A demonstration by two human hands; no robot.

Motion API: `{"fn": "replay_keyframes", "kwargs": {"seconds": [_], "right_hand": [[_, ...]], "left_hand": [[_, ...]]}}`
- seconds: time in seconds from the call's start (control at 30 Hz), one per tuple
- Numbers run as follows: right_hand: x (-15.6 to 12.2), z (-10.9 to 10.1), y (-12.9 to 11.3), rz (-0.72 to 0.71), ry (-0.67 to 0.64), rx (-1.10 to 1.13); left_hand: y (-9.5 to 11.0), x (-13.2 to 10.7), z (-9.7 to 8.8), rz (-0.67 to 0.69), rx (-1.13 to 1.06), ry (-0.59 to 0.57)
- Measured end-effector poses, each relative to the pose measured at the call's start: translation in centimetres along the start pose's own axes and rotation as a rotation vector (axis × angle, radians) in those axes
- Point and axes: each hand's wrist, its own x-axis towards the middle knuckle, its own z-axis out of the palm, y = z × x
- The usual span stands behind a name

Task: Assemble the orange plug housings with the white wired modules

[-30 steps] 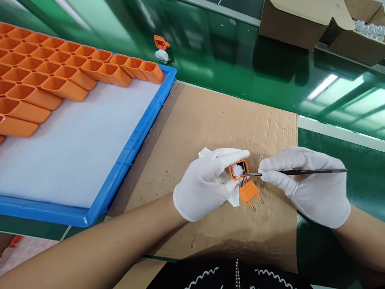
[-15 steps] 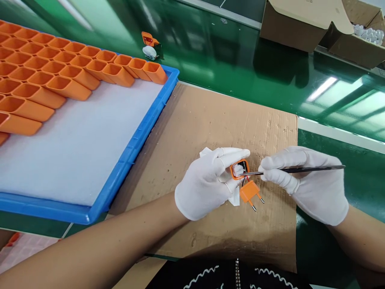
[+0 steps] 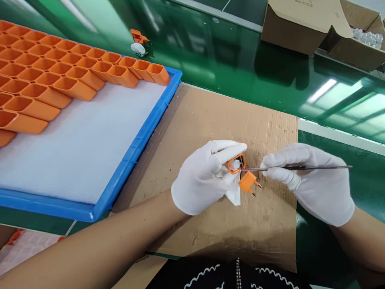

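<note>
White-gloved, my left hand point(image 3: 204, 176) is closed around an orange charger housing point(image 3: 229, 165), its open end facing right. Inside the housing show a white lump and a dark part. An orange plug cap point(image 3: 248, 182) with two metal pins hangs from the opening by thin wires. Under the left fingers a piece of white paper point(image 3: 234, 196) sticks out. My right hand point(image 3: 306, 176), also gloved, pinches metal tweezers point(image 3: 288, 167). Their tips point left and reach the housing's lower rim beside the wires; whether they grip a wire I cannot tell.
A blue tray point(image 3: 132, 160) at left holds many upright orange housings point(image 3: 81, 76). Cardboard point(image 3: 204, 116) covers the work spot. Another orange plug piece with a white bundle point(image 3: 138, 49) lies on the green table point(image 3: 192, 52). Cardboard boxes point(image 3: 294, 28) stand at the back right.
The tweezer tips have come out of the housing's opening to its rim near the wires. My left hand has shifted slightly up and left, and the plug cap has turned a little.
</note>
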Motion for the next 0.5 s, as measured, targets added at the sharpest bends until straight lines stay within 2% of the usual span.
{"fn": "replay_keyframes", "kwargs": {"seconds": [0.13,0.3,0.43,0.5], "right_hand": [[-0.25,0.64,-0.01,-0.016,-0.010,0.018],[-0.36,0.77,0.16,-0.040,-0.010,0.006],[-0.52,0.77,0.21,-0.074,-0.001,-0.042],[-0.56,0.82,0.22,-0.081,-0.004,-0.048]], "left_hand": [[0.44,0.20,-0.17,0.046,0.002,0.022],[0.70,0.47,-0.25,0.087,0.026,-0.012],[0.76,0.37,-0.27,0.068,0.076,-0.010],[0.71,0.28,-0.26,0.023,0.028,-0.026]]}}
